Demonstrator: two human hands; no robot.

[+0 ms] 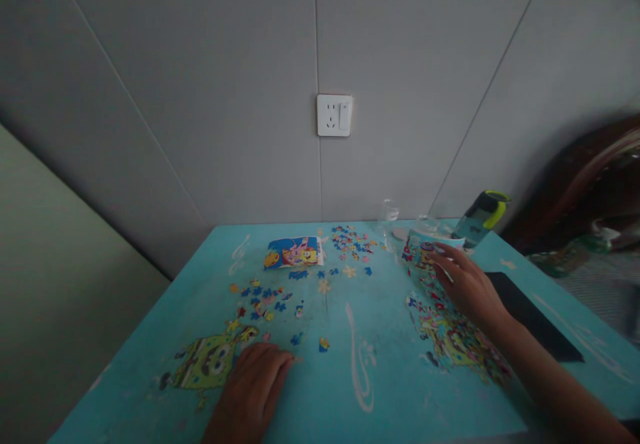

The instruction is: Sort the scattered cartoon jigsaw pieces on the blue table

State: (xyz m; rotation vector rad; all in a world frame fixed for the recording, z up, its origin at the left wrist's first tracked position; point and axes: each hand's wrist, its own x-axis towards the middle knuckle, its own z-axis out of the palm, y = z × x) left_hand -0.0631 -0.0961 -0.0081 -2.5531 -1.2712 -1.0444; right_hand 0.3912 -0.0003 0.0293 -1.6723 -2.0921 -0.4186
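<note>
My right hand [463,281] reaches over the right side of the table, its fingers closed at the lower edge of a picture card [417,247] that shows cartoon figures. A thin white edge shows between thumb and fingers. Beneath this hand lie many loose jigsaw pieces [435,321], partly covered by the forearm. My left hand [255,384] rests on the table at the front, fingers bent and pressed together. A small pale bit shows at its fingertips, too blurred to name. Single jigsaw pieces, one of them blue and yellow [324,345], lie just beyond it.
Another picture card [294,253] lies at the back, with loose pieces [353,243] beside it and more pieces [263,301] before it. A clear cup [390,212], a tilted bottle with a lime handle [481,217] and a black flat board [535,317] are around the right side.
</note>
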